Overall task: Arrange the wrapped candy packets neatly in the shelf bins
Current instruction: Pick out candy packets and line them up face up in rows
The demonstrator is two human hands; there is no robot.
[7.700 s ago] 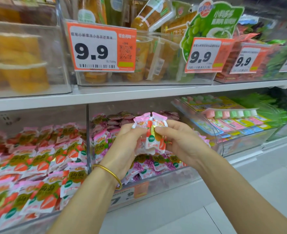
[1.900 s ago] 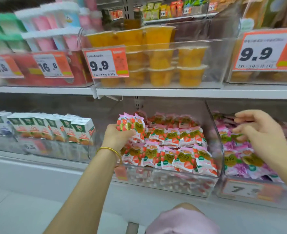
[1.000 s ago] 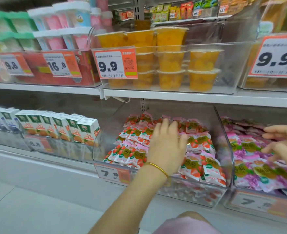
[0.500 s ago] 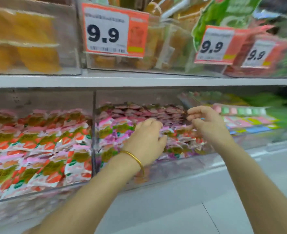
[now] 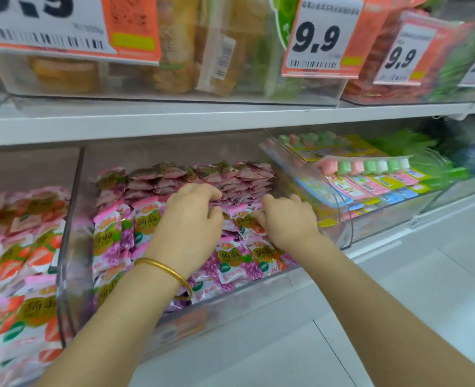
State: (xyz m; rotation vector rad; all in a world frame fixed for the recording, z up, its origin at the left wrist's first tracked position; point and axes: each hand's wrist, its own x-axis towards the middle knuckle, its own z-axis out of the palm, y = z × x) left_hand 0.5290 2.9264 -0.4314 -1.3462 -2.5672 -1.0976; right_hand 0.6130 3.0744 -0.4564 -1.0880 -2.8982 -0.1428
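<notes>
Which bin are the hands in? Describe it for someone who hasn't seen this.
Under the white shelf board runs a row of clear bins. Left hand and right hand reach into the target bin. Its purple packets set it apart from red packets to its left and pastel packs to its right.

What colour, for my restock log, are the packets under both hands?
Pink and purple packets, clearest in the head view.

Upper shelf (image 5: 175, 121) carries tagged bins (image 5: 309, 89). Beneath: middle bin (image 5: 73, 233) holds candy packets (image 5: 113, 238), left hand (image 5: 189, 227) and right hand (image 5: 286, 223) atop them; left bin (image 5: 29, 169) beside it, right bin (image 5: 342, 219) opposite.
</notes>
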